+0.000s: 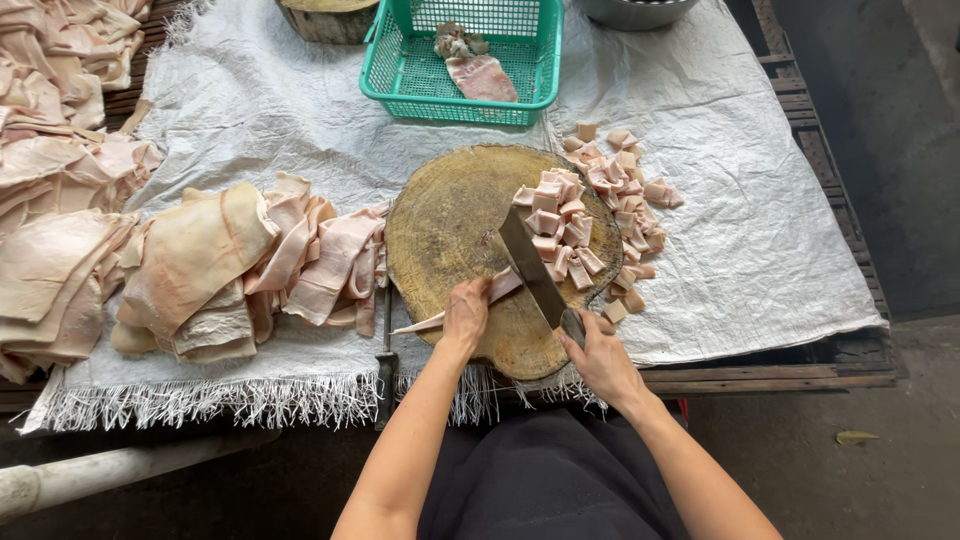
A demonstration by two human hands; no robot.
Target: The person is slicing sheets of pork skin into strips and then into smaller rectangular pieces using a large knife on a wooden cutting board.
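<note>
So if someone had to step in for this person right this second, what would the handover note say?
Left hand: pressing down on a long strip of pork skin on the round wooden chopping block.
Right hand: grip closed on the handle of the cleaver, blade down on the strip.
Done: a heap of cut pieces on the block's right side, more spilled onto the white sheet beside it.
Left: the strip under the blade is only partly cut; a big pile of uncut strips waits left of the block. The green basket holds a few scraps.
</note>
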